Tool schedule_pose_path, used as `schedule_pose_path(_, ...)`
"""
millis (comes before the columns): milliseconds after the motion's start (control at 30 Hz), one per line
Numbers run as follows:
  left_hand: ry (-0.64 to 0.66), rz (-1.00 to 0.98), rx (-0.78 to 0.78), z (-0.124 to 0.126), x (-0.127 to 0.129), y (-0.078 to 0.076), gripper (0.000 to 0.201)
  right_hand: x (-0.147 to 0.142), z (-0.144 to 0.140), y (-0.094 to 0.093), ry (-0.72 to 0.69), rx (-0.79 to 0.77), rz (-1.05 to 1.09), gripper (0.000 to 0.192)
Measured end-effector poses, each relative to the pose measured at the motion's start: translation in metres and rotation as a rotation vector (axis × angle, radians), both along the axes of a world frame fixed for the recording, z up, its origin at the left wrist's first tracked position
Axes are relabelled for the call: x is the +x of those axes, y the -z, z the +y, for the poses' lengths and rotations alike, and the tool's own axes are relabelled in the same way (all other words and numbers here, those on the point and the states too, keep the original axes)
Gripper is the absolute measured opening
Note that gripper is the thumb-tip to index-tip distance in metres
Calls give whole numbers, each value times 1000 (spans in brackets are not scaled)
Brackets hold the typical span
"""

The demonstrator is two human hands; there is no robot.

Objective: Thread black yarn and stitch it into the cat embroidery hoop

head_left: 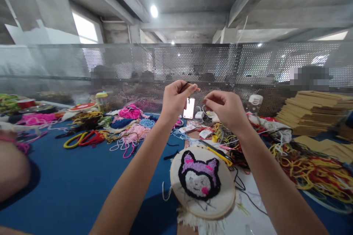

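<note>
Raised above the table, my left hand (pixel 176 101) pinches a short length of black yarn (pixel 184 87) between thumb and fingers. To its right and apart from it is my right hand (pixel 226 108), thumb and fingertips closed together; anything in that pinch is too small to make out. Below both hands lies a round embroidery hoop (pixel 174 195) with pale cloth. A tufted character head (pixel 199 176) in purple, black, white and pink fills much of the cloth. Loose black yarn (pixel 239 180) trails at the hoop's right edge.
A lit phone (pixel 189 108) stands upright behind the hands. Yellow-handled scissors (pixel 217 153) touch the hoop's upper right. Pink yarn (pixel 132 112) and red-yellow yarn (pixel 311 170) lie in heaps. Brown cardboard (pixel 314 112) is stacked right. A person's arm (pixel 13 165) rests far left.
</note>
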State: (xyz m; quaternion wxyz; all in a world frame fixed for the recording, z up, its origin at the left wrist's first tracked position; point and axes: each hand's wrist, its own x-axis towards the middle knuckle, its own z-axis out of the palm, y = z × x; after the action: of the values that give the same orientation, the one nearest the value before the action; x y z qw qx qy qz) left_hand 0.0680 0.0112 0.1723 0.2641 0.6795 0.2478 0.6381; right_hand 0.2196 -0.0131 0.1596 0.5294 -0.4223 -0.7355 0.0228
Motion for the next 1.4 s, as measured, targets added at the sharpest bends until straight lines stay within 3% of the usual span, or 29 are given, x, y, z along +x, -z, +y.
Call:
schedule_pose_path(233, 84, 0, -8, 2, -1, 1, 17, 2, -5, -5, -14, 1, 29, 14)
schedule_pose_path(600, 73, 70, -82, -2, 16, 9, 24, 0, -8, -5, 31, 37, -31, 13)
schedule_pose_path(967, 191, 101, -181, 11, -3, 5, 21, 2, -1, -2, 92, 32, -136, 14)
schedule_pose_path(1200, 139, -78, -241, 25, -26, 1, 21, 10, 1, -1, 102, -75, -264, 16)
schedule_pose_path(1400, 138, -60, -308, 35, -33, 6, 27, 20, 1, 0, 95, -176, -336, 18)
